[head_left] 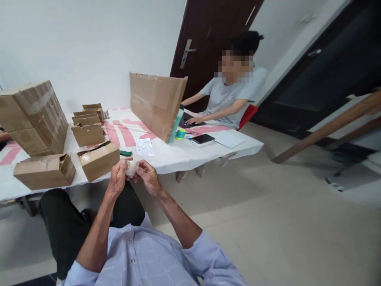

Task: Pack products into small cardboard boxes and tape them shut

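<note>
My left hand (118, 174) and my right hand (148, 176) meet just below the table's front edge, above my lap. Both are closed round a small pale roll, likely clear tape (130, 168), pinched between the fingers. A small open cardboard box (99, 159) sits on the white table (166, 157) right beside my left hand. A green object (126, 153) and a printed paper slip (144, 146) lie just beyond my hands.
Several cardboard boxes cover the table's left: a flat one (44, 171), a large taped one (34, 117), small open ones (88, 133). An upright cardboard sheet (156, 104) screens a seated person (228, 97) at a keyboard. A phone (203, 139) and tape roll (180, 133) lie nearby.
</note>
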Tool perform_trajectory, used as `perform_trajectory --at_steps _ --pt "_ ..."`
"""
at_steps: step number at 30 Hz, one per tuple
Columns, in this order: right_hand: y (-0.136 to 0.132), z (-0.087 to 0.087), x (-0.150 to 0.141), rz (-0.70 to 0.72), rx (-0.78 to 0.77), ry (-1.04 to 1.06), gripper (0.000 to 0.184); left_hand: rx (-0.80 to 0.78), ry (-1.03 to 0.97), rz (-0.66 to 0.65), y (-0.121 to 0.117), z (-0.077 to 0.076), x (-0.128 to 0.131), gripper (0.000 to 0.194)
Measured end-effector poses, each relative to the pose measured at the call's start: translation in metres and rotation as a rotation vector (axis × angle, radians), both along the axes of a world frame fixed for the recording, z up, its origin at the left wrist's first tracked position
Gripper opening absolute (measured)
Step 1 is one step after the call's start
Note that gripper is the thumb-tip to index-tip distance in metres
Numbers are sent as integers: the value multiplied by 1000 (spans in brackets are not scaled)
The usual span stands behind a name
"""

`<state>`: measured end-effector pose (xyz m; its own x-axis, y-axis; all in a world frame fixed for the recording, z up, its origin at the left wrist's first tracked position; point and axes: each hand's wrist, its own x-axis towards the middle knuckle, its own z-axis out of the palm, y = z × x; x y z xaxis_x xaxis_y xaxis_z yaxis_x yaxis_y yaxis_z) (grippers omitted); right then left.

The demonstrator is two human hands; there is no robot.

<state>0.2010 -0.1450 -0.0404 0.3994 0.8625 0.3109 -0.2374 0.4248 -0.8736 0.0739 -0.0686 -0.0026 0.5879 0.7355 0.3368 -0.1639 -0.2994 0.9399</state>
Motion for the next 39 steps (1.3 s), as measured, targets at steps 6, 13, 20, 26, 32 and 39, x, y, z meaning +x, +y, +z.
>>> perform_trajectory --at_steps 6,13,20,26,32,39 --pt "-3 -3 8 57 -30 -11 65 9 31 -110 2 5 -7 77" --pt "-9 5 13 76 -114 -164 63 143 158 -149 7 14 -17 67" --pt "-9 6 11 68 -144 -127 57 297 183 -97 8 23 -26 58" --pt "-10 4 16 209 -164 -121 59 457 185 -137 12 17 -25 41" --pt "-5 -13 65 118 -219 -249 57 409 223 -134 18 -8 -2 45" --pt "29 -15 211 -686 -684 -402 45 454 260 4 32 -21 -21 55"
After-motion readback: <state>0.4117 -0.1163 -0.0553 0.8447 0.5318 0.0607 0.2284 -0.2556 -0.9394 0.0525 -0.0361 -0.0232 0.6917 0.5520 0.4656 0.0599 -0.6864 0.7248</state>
